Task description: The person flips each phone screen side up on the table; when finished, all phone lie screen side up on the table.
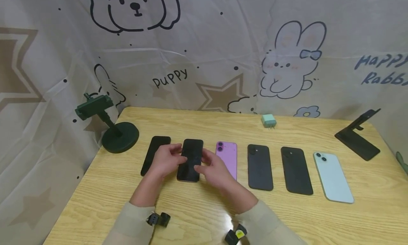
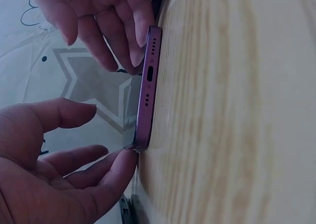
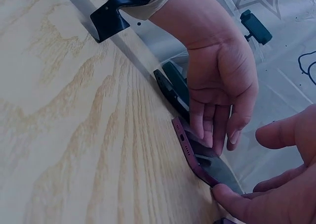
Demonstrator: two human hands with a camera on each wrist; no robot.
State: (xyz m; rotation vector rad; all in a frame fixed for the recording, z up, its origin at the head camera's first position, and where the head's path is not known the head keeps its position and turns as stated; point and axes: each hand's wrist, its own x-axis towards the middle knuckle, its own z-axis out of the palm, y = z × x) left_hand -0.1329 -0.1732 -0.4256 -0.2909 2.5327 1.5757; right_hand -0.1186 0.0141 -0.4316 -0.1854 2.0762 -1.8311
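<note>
Hanging behind everything, a pale cloth backdrop [image 1: 216,36] printed with cartoon animals and brown stars meets the light wood-grain table [image 1: 191,216]. A dark green, round-based stand [image 1: 120,140] occupies the table's left end; a black folding stand [image 1: 358,142] sits at the right. Between them, the left hand [image 1: 165,160] and right hand [image 1: 217,167] are loosely spread, gripping nothing, on either side of a black-screened, purple-edged phone [image 1: 192,151] lying screen up on the table. From the head view both thumbs overlap the screen; the wrist views show them apart from it, a lower finger of each hand touching a corner. Partly behind the left hand lies a black phone [image 1: 149,158]; rightward come a lilac phone [image 1: 231,154], two black phones [image 1: 260,170] and a pale blue phone [image 1: 335,179]. Beyond the row sits a mint-green, cube-shaped plug adapter [image 1: 269,120]. Only the wrist views reveal the middle phone's charging slot [image 2: 150,73] and small round holes [image 2: 153,46].
</note>
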